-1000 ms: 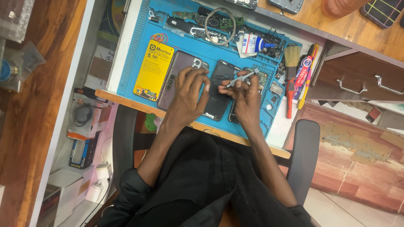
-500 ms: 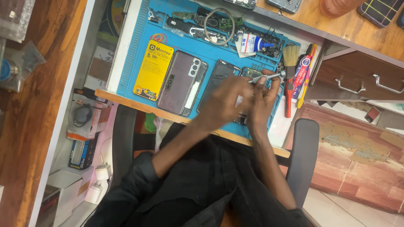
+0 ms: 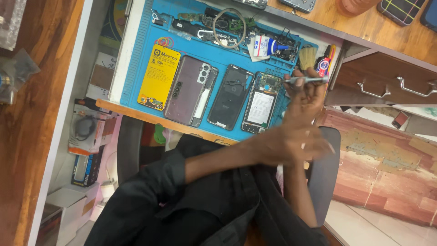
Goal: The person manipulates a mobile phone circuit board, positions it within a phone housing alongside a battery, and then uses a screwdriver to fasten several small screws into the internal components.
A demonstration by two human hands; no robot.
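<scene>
Above opened phone [image 3: 260,102]: right hand [image 3: 306,98] grip clenched on slim silver screwdriver [image 3: 307,80]; left hand [image 3: 300,143] released.

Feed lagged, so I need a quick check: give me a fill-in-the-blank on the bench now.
The slim metal tool is held in the ___ hand. The purple phone lies beside a ___ card. The opened phone rests on a ___ mat. Missing: right; yellow; blue.
</scene>
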